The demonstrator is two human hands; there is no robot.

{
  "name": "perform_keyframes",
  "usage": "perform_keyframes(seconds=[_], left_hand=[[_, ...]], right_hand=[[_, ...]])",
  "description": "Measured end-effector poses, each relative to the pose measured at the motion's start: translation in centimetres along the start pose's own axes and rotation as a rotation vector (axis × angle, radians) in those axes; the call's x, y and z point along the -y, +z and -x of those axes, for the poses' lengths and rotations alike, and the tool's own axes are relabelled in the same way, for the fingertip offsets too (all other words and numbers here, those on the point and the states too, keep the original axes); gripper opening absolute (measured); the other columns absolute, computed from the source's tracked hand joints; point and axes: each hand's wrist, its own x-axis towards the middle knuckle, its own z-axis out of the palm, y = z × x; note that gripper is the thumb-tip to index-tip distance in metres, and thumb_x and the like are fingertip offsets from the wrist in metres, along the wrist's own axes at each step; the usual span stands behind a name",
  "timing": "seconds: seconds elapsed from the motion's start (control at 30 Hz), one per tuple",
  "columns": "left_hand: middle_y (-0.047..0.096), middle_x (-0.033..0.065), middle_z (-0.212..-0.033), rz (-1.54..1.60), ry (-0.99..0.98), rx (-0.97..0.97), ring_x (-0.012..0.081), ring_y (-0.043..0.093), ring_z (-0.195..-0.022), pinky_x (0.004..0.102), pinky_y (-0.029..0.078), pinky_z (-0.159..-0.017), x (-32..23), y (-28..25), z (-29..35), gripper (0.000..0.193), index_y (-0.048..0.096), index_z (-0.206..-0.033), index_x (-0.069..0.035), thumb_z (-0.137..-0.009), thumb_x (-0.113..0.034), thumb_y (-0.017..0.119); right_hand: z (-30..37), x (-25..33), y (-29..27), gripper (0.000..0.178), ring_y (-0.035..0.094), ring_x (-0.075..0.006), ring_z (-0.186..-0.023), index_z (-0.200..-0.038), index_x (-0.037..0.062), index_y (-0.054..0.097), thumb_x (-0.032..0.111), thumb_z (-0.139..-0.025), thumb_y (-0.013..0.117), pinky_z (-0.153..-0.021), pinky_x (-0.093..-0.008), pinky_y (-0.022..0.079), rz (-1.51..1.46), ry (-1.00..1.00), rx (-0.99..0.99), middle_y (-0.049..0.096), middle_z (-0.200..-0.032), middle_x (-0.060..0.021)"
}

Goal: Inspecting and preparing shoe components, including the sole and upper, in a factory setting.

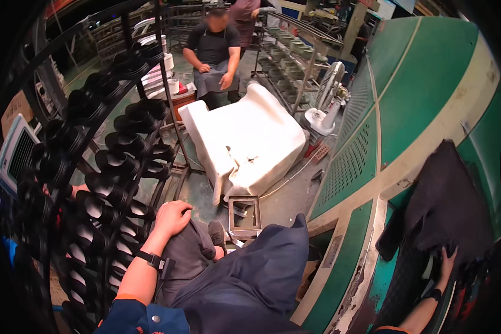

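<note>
My left hand point(173, 217) lies over my left knee, on dark grey trousers point(186, 253), its fingers flat and holding nothing. At the far right my right hand point(445, 263) reaches up to the lower edge of a dark cloth point(442, 203). Its fingers look stretched and apart against the fabric; the cloth partly hides them. That cloth hangs over part of a green and cream machine point(428, 78). A dark blue apron point(242, 278) covers my lap.
Racks of black shoes point(117, 161) stand close on my left. Ahead are a large white moulded piece point(247, 125), a metal frame point(245, 229) on the floor, a white fan point(328, 89) and a seated person point(212, 47). Behind stands another shoe rack point(289, 55).
</note>
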Motion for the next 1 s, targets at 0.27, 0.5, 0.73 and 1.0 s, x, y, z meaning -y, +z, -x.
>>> perform_keyframes(seconds=[0.27, 0.5, 0.73, 1.0], left_hand=[[0.069, 0.0095, -0.088, 0.072, 0.021, -0.135, 0.0297, 0.066, -0.086, 0.0398, 0.049, -0.08, 2.0, -1.6, 2.7, 0.018, 0.072, -0.092, -0.007, -0.081, -0.016, 0.062], [0.07, 0.0119, -0.093, 0.205, -0.073, 0.034, 0.0314, 0.066, -0.085, 0.0403, 0.052, -0.076, 3.5, -2.2, 2.4, 0.02, 0.072, -0.096, -0.005, -0.083, -0.017, 0.063], [0.061, 0.0103, -0.121, 0.725, 0.353, 0.083, 0.02, 0.062, -0.105, 0.0317, 0.051, -0.085, -2.4, -2.8, -1.1, 0.039, 0.062, -0.126, -0.006, -0.086, -0.009, 0.064], [0.027, 0.0158, -0.156, 1.252, 0.914, 0.471, 0.0272, 0.039, -0.137, 0.0432, 0.041, -0.106, -18.5, -5.9, -0.5, 0.089, 0.023, -0.156, -0.012, -0.085, -0.033, 0.074]], right_hand=[[8.6, 10.0, 2.3, 0.063, 0.051, -0.0366, -0.128, -0.138, -0.0011, 0.051, 0.037, -0.09, 0.066, -0.108, -0.0393, 0.038, 0.275, -0.024, 0.035, 0.052, -0.137, -0.026], [22.5, 21.2, 0.7, 0.083, 0.043, -0.0429, -0.13, -0.151, 0.0126, 0.035, 0.032, -0.08, 0.074, -0.11, -0.048, 0.035, 0.717, -0.146, -0.168, 0.044, -0.14, -0.0245], [21.9, 22.8, -5.7, 0.072, 0.048, -0.0309, -0.128, -0.146, 0.0079, 0.045, 0.016, -0.081, 0.074, -0.109, -0.0395, 0.037, 0.074, -0.426, -0.121, 0.049, -0.139, -0.0177], [28.7, 48.0, -4.0, 0.069, 0.044, -0.0267, -0.135, -0.147, 0.0046, 0.039, 0.055, -0.099, 0.036, -0.113, -0.0396, 0.033, -1.083, -0.138, -0.205, 0.044, -0.147, -0.0145]])
